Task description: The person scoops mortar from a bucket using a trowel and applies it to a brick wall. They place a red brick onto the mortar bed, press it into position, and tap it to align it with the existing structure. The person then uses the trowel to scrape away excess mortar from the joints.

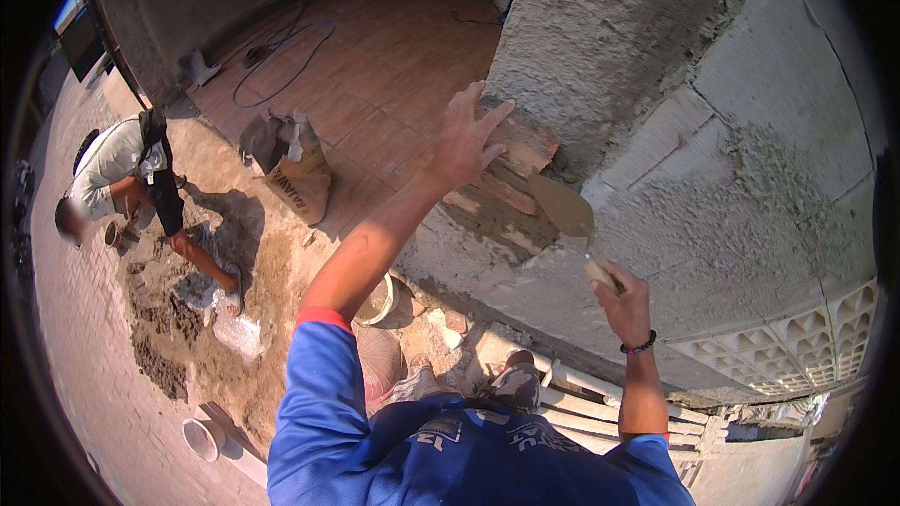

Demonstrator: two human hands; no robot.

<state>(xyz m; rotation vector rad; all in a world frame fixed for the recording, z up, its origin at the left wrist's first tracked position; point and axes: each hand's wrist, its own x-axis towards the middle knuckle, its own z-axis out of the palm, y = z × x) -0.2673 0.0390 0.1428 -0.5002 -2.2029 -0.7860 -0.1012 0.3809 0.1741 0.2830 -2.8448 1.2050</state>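
My left hand (461,139) lies with its fingers spread over the near end of a reddish brick (528,142). That brick tops a short stack of mortar-smeared bricks (502,195) against a rough plastered pillar (600,47). In my right hand (623,303) is the handle of a pointing trowel (562,206). Its blade, coated in grey mortar, reaches the right side of the stack; I cannot tell whether it touches the bricks.
A torn cement bag (298,178) stands left of the wall, with a bucket (377,302) by my legs. At the left a person (127,173) bends over a mound of sand and mortar (159,319). A hose (281,61) lies on the tiles. White bars (600,412) run below me.
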